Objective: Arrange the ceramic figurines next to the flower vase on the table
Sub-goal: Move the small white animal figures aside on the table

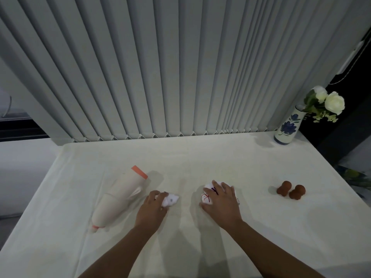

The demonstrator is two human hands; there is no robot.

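Observation:
A white flower vase [287,128] painted with blue flowers stands at the far right corner of the table [200,157], holding white roses [329,101]. My left hand [152,207] is closed around a small white figurine [171,199] near the table's middle. My right hand [222,199] lies over a larger white figurine [206,195] with red and purple markings, fingers wrapped on it. A long cream figurine [118,199] with an orange end lies on its side at the left. Two brown rounded figurines [291,190] rest on the right.
Grey vertical blinds [160,67] hang behind the table's far edge. A white cloth covers the table. Dark space and a blurred object lie beyond the right edge.

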